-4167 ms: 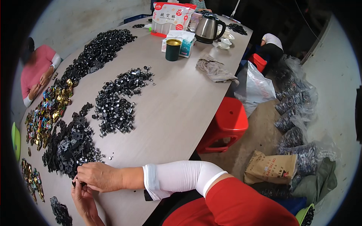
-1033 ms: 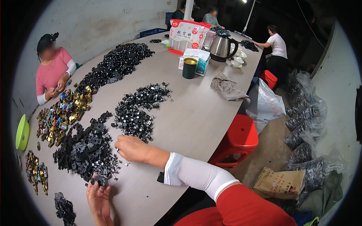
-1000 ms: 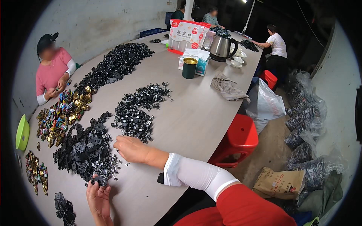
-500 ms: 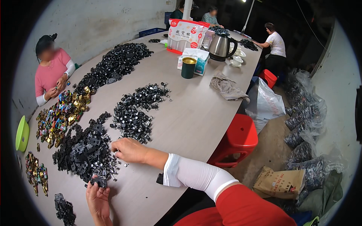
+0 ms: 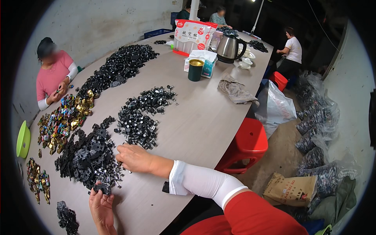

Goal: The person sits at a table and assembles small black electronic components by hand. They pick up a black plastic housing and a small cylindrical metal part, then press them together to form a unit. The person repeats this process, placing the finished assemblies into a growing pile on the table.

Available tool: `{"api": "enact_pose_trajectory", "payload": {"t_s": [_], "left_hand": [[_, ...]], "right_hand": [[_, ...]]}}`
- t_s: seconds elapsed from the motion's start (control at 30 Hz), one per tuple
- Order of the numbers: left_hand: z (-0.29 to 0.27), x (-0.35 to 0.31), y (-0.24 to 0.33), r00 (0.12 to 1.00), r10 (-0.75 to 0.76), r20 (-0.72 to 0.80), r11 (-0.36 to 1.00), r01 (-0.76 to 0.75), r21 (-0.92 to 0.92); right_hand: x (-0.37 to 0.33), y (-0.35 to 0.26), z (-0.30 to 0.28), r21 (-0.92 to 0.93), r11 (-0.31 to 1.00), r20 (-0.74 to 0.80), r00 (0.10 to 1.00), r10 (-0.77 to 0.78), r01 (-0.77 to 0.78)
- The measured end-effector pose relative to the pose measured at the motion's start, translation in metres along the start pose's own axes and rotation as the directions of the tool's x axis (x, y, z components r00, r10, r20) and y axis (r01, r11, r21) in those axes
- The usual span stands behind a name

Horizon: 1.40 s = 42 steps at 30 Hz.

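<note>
- A small black plastic part (image 5: 102, 188) sits at the near edge of the large black heap (image 5: 88, 156), on the desk (image 5: 203, 117), directly in front of the person.
- The left hand (image 5: 102, 207) lies palm-down on the desk below that heap; its fingers (image 5: 96, 192) are pressed together around the small black plastic part and pinch it at the tips.
- The right hand (image 5: 135, 157) rests at the right edge of the same heap, fingers (image 5: 120, 150) loosely curled with the tips touching the loose pieces; whether they pinch a piece cannot be told.
- A white sleeve (image 5: 205, 183) covers the right forearm, and a red garment (image 5: 250, 215) follows behind it.
- A second pile of smaller black pieces (image 5: 143, 115) lies just beyond the right hand, apart from the first heap.
- A long band of black parts (image 5: 117, 68) runs along the far left of the desk.
- Gold and coloured pieces (image 5: 62, 119) lie to the left of the large black heap, with a smaller gold group (image 5: 37, 182) near the left edge.
- A person in a pink top (image 5: 53, 76) sits at the left side of the desk, both hands together.
- A dark green cup (image 5: 195, 70), a metal kettle (image 5: 228, 47) and a crumpled grey cloth (image 5: 236, 89) stand farther along the desk.
- A red stool (image 5: 246, 143) stands just beside the right edge of the desk.
</note>
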<state>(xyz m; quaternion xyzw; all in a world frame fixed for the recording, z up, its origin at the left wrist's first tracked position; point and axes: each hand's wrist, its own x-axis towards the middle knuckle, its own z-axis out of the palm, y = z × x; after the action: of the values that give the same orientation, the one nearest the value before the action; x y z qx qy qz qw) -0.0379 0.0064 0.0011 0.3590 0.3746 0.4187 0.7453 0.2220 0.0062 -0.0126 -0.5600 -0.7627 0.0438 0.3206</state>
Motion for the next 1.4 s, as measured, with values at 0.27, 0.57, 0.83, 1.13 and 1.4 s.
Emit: {"api": "enact_pose_trajectory", "payload": {"t_s": [0.27, 0.57, 0.83, 1.13, 1.4], "left_hand": [[0.003, 0.0, -0.001, 0.999, 0.025, -0.023, 0.999, -0.024, 0.036], [0.001, -0.001, 0.001, 1.0, 0.018, -0.024, 0.998, -0.016, 0.056], [0.011, -0.002, 0.002, 0.999, 0.026, -0.043, 0.997, -0.023, 0.07], [0.017, -0.011, 0.007, 0.998, 0.067, -0.001, 0.97, -0.064, 0.234], [0.014, -0.009, -0.003, 0.988, 0.141, 0.059, 0.941, -0.152, 0.303]], "right_hand": [[0.0, 0.006, -0.002, 0.115, 0.992, 0.009, 0.998, -0.054, 0.053], [0.0, 0.006, -0.002, 0.145, 0.989, -0.046, 0.999, -0.021, 0.028], [-0.007, 0.012, -0.009, 0.006, 0.998, -0.107, 0.992, 0.068, -0.067], [-0.001, 0.005, -0.01, -0.05, 0.99, 0.041, 0.99, 0.132, -0.13], [0.008, -0.09, -0.019, 0.426, 0.892, 0.086, 0.989, 0.124, -0.149]]}}
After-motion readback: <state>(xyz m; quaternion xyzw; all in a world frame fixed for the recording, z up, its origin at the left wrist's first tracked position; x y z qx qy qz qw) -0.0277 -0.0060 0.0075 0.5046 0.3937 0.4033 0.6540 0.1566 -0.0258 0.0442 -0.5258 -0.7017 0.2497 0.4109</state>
